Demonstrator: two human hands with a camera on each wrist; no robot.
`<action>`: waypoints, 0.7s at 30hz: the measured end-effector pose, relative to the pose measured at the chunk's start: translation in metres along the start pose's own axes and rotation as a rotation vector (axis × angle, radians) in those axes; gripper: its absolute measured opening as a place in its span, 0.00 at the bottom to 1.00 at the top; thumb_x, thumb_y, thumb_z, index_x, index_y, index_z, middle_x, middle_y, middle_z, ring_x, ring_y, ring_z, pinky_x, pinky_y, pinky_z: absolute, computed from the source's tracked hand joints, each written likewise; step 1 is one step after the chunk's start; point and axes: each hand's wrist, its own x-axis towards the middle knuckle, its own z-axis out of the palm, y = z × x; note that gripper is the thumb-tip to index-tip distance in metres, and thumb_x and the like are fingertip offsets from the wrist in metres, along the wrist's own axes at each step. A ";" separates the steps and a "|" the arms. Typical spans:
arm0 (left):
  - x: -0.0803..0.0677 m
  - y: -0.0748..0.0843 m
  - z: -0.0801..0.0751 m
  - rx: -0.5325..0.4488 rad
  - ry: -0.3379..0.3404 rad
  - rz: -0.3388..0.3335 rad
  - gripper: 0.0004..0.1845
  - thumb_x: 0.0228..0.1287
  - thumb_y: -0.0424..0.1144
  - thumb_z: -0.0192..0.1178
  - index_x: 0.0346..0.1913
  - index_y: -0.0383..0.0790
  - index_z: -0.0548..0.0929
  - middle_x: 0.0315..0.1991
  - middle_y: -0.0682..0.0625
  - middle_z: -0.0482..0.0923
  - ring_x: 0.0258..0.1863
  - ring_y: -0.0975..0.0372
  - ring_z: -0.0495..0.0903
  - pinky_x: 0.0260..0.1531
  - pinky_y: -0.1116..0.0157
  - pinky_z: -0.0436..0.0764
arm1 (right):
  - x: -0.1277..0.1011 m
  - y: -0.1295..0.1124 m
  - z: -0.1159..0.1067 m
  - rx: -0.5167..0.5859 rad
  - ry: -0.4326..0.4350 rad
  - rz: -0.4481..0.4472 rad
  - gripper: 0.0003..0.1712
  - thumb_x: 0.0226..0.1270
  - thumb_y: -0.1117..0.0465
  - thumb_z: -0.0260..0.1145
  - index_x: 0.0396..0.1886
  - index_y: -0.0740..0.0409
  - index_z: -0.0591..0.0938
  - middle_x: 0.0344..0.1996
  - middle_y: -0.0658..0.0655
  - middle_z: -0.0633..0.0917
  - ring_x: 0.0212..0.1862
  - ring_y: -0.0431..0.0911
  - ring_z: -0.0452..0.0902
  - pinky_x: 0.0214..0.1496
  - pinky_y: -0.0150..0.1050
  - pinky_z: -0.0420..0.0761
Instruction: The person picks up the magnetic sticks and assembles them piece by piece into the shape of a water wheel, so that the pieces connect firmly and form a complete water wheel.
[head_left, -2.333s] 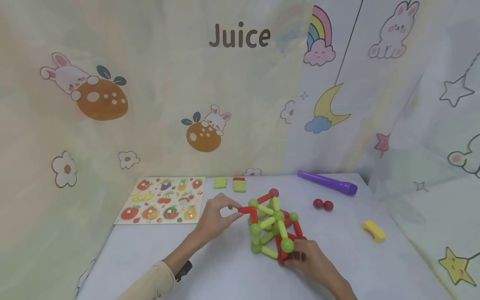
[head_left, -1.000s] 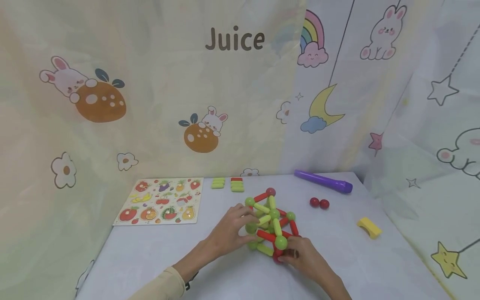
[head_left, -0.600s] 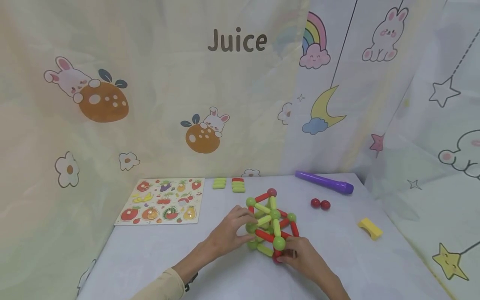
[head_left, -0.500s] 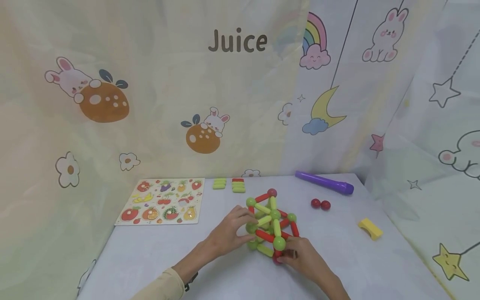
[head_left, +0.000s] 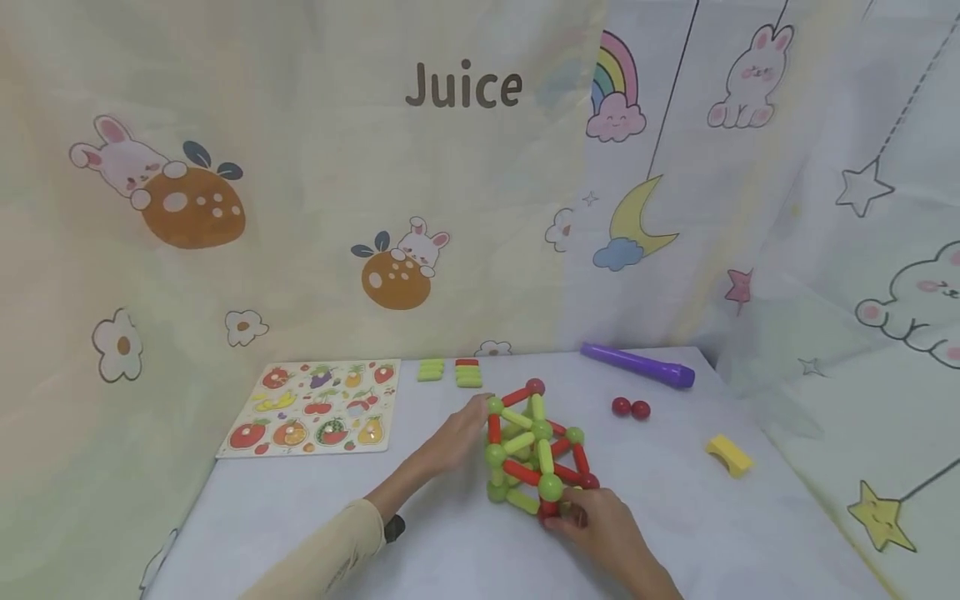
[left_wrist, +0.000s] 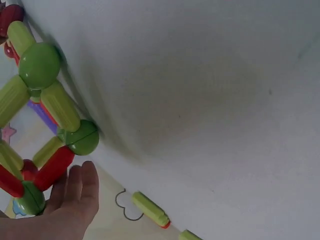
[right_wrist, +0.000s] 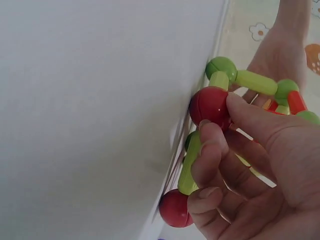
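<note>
Gripping the near bottom corner of the rod-and-ball frame [head_left: 534, 450], the right hand [head_left: 600, 529] curls its fingers [right_wrist: 220, 165] round a red ball [right_wrist: 210, 106] and the rods beside it, which seems to pin the build to the white counter [head_left: 450, 550] so it cannot slide. The frame stands at the counter's middle, a lattice of green and red rods joined by green and red balls (probably magnetic, though that cannot be read from the pictures). Just behind it on the left side, the left hand [head_left: 461, 433] lies with its fingers fairly straight against the upper green ball [head_left: 495, 406], touching and steadying more than grasping; the left wrist view shows the fingers [left_wrist: 75, 195] relaxed beside a red rod [left_wrist: 52, 167], closed round nothing. Farther back and to the right, two loose red balls [head_left: 630, 408] sit touching each other, and a yellow curved piece [head_left: 727, 456] lies well apart near the right edge. On the left lies a fruit puzzle board [head_left: 311, 407]. At the back edge rest spare green rods [head_left: 431, 370], a short stack with a red one on top [head_left: 468, 373], and a purple tube [head_left: 637, 367], all kept out of the hands' way.
</note>
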 end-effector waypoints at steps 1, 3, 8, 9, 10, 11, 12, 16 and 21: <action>-0.001 -0.001 0.000 -0.012 -0.002 -0.006 0.36 0.88 0.63 0.28 0.84 0.46 0.63 0.79 0.46 0.70 0.79 0.49 0.67 0.77 0.41 0.67 | 0.001 0.001 0.001 0.012 -0.003 -0.003 0.14 0.59 0.52 0.85 0.42 0.46 0.92 0.21 0.36 0.78 0.26 0.34 0.70 0.28 0.31 0.74; -0.005 -0.003 0.000 -0.033 0.003 -0.007 0.33 0.89 0.62 0.29 0.81 0.48 0.65 0.74 0.48 0.75 0.74 0.51 0.74 0.72 0.42 0.73 | 0.002 0.005 0.000 0.032 -0.006 -0.014 0.12 0.60 0.53 0.85 0.41 0.46 0.92 0.22 0.36 0.80 0.26 0.33 0.71 0.29 0.31 0.75; -0.026 -0.006 -0.004 -0.061 0.044 -0.023 0.31 0.89 0.62 0.30 0.75 0.46 0.69 0.66 0.49 0.81 0.66 0.52 0.79 0.63 0.45 0.81 | 0.007 0.019 -0.006 0.076 -0.014 -0.076 0.08 0.62 0.58 0.82 0.38 0.45 0.91 0.25 0.36 0.84 0.28 0.33 0.73 0.30 0.31 0.77; -0.032 -0.006 -0.004 -0.066 0.052 -0.029 0.31 0.89 0.61 0.30 0.75 0.45 0.69 0.66 0.49 0.81 0.66 0.52 0.79 0.61 0.46 0.81 | 0.008 0.022 -0.007 0.081 -0.020 -0.081 0.08 0.63 0.59 0.82 0.38 0.46 0.91 0.26 0.37 0.85 0.28 0.33 0.74 0.30 0.31 0.78; -0.039 -0.006 -0.005 -0.079 0.057 -0.037 0.31 0.89 0.61 0.30 0.75 0.45 0.70 0.66 0.49 0.81 0.65 0.52 0.79 0.61 0.46 0.82 | 0.011 0.025 -0.009 0.089 -0.026 -0.090 0.08 0.63 0.61 0.81 0.40 0.48 0.91 0.27 0.38 0.85 0.28 0.33 0.74 0.30 0.31 0.78; -0.046 -0.006 -0.005 -0.083 0.062 -0.040 0.31 0.89 0.61 0.30 0.74 0.44 0.70 0.66 0.49 0.81 0.65 0.52 0.79 0.59 0.47 0.83 | 0.014 0.028 -0.011 0.098 -0.032 -0.102 0.09 0.64 0.62 0.81 0.43 0.50 0.91 0.28 0.39 0.86 0.29 0.33 0.75 0.30 0.31 0.79; -0.054 -0.006 -0.005 -0.094 0.067 -0.039 0.31 0.90 0.60 0.30 0.73 0.44 0.71 0.65 0.49 0.82 0.65 0.52 0.80 0.58 0.48 0.83 | 0.017 0.030 -0.013 0.103 -0.038 -0.110 0.09 0.65 0.64 0.80 0.44 0.52 0.91 0.29 0.40 0.87 0.30 0.33 0.76 0.31 0.31 0.80; -0.080 -0.003 -0.002 -0.124 0.065 -0.044 0.29 0.91 0.58 0.31 0.70 0.43 0.74 0.62 0.51 0.83 0.62 0.54 0.80 0.55 0.52 0.85 | 0.030 0.039 -0.017 0.097 -0.018 -0.119 0.12 0.65 0.70 0.77 0.46 0.56 0.90 0.33 0.45 0.90 0.34 0.35 0.81 0.36 0.32 0.84; -0.097 0.000 0.005 -0.171 0.041 -0.080 0.27 0.91 0.57 0.33 0.65 0.43 0.76 0.59 0.50 0.84 0.58 0.53 0.83 0.51 0.59 0.87 | 0.045 0.046 -0.014 0.081 0.039 -0.103 0.15 0.66 0.71 0.76 0.50 0.55 0.90 0.40 0.49 0.93 0.42 0.41 0.87 0.43 0.33 0.86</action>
